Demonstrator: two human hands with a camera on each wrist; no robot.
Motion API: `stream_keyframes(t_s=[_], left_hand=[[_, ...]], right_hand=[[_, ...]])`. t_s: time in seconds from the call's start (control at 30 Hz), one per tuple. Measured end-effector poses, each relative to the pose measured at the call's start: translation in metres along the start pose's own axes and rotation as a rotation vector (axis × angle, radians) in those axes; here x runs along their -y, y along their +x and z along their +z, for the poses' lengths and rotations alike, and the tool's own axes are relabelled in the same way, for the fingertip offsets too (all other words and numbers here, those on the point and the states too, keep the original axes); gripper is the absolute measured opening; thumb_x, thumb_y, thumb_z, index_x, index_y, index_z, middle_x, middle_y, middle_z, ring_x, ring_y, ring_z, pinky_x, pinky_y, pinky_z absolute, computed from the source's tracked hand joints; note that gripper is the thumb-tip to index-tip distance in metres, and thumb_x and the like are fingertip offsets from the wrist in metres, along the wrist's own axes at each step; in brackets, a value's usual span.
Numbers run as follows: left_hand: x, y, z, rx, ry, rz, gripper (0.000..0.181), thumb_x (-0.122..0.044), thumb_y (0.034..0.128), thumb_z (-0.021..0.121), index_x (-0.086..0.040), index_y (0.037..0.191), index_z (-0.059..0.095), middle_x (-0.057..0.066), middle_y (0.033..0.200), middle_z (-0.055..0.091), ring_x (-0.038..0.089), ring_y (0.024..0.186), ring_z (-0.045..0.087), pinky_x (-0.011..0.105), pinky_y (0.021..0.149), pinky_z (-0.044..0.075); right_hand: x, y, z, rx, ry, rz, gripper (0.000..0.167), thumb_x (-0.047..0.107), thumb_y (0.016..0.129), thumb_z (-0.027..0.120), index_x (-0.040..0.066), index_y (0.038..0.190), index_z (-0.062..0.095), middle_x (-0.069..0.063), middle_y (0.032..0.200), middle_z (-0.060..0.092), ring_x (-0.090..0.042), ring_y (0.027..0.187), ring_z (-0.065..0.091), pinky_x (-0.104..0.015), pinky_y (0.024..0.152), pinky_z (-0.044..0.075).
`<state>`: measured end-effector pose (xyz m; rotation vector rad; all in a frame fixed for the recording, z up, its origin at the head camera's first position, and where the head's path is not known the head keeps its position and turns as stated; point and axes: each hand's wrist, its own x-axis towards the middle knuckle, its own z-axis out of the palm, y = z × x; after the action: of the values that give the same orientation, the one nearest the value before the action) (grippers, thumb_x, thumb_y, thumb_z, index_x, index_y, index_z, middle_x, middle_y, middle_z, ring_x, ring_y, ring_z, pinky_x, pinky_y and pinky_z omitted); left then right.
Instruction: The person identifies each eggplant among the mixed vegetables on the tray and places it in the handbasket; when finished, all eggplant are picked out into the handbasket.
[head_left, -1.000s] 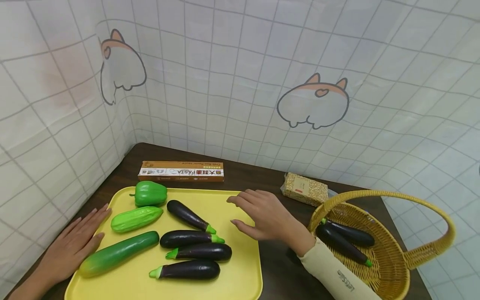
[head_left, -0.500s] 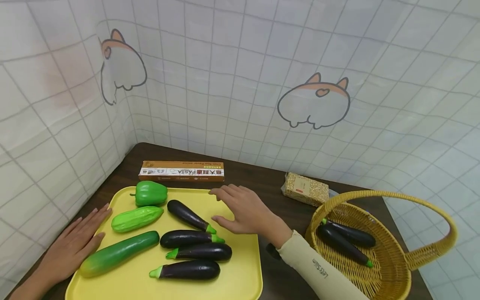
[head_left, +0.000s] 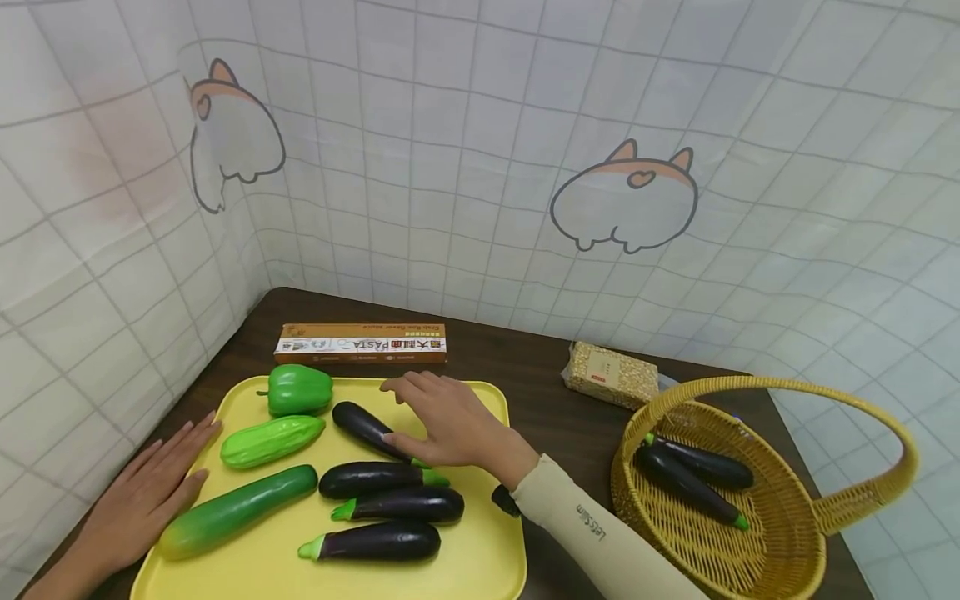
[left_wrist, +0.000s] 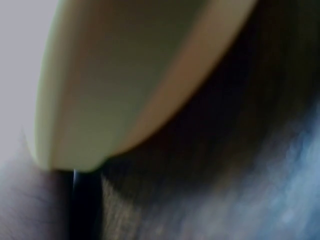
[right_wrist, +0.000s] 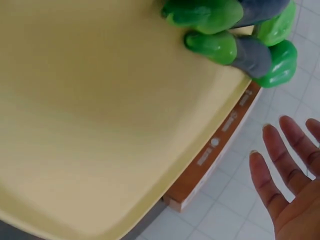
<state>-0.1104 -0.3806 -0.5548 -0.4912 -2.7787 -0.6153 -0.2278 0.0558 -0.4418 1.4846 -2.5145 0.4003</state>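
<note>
In the head view my right hand [head_left: 450,421] hovers over the yellow tray [head_left: 480,558], fingers spread and holding nothing. Beneath its thumb lies the farthest eggplant [head_left: 365,427], its green cap partly covered. Three more eggplants lie nearer me; one of them [head_left: 386,541] is closest to the front. My left hand [head_left: 153,492] rests flat by the tray's left rim, beside a long green zucchini [head_left: 243,510]. A pale green ridged gourd [head_left: 272,442] and a green bell pepper [head_left: 300,390] lie behind it. The left wrist view is too blurred to show that hand.
To the right stands a wicker basket [head_left: 780,492] with a tall arched handle, two eggplants [head_left: 693,483] inside. Behind the tray lies a pasta box [head_left: 360,343]. A packet of grains [head_left: 611,375] sits near the wall. A dark band shows at my right wrist.
My right hand has moved left from the tray's right edge to above the farthest eggplant. My left hand and the vegetables have stayed in place.
</note>
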Motion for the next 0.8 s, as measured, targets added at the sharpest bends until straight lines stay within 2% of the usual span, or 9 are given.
stream_keyframes(t_s=[0.13, 0.4, 0.57, 0.8], left_hand=[[0.001, 0.0, -0.002, -0.001, 0.0, -0.008, 0.066, -0.022, 0.1115, 0.057, -0.021, 0.171, 0.027, 0.002, 0.173, 0.025, 0.007, 0.157, 0.007, 0.026, 0.123, -0.007], [0.0, -0.002, 0.001, 0.022, -0.004, -0.034, 0.067, -0.023, 0.1126, 0.055, -0.022, 0.171, 0.024, 0.002, 0.174, 0.023, 0.003, 0.156, 0.003, 0.031, 0.124, -0.01], [-0.001, -0.001, 0.002, 0.015, -0.002, -0.033, 0.067, -0.023, 0.1125, 0.056, -0.022, 0.171, 0.024, 0.002, 0.174, 0.022, 0.003, 0.156, 0.003, 0.033, 0.124, -0.01], [-0.002, -0.001, 0.001, 0.019, -0.008, -0.037, 0.066, -0.024, 0.1128, 0.055, -0.022, 0.171, 0.024, 0.002, 0.174, 0.022, 0.005, 0.157, 0.004, 0.033, 0.124, -0.011]], right_hand=[[0.005, 0.008, 0.006, 0.031, -0.007, 0.027, 0.061, 0.052, 0.102, 0.065, 0.013, 0.148, 0.055, 0.0, 0.118, 0.066, -0.011, 0.088, 0.059, -0.025, 0.067, 0.048], [0.014, 0.017, 0.018, 0.091, -0.05, 0.063, 0.068, 0.06, 0.102, 0.061, 0.014, 0.152, 0.052, 0.001, 0.126, 0.064, -0.011, 0.098, 0.063, -0.027, 0.077, 0.053], [0.014, 0.021, 0.021, 0.101, -0.069, 0.069, 0.069, 0.062, 0.103, 0.059, 0.014, 0.152, 0.053, 0.0, 0.133, 0.062, -0.01, 0.094, 0.059, -0.026, 0.074, 0.051], [0.014, 0.025, 0.024, 0.121, -0.056, 0.089, 0.07, 0.062, 0.102, 0.061, 0.014, 0.153, 0.051, -0.001, 0.13, 0.062, -0.01, 0.086, 0.06, -0.026, 0.067, 0.05]])
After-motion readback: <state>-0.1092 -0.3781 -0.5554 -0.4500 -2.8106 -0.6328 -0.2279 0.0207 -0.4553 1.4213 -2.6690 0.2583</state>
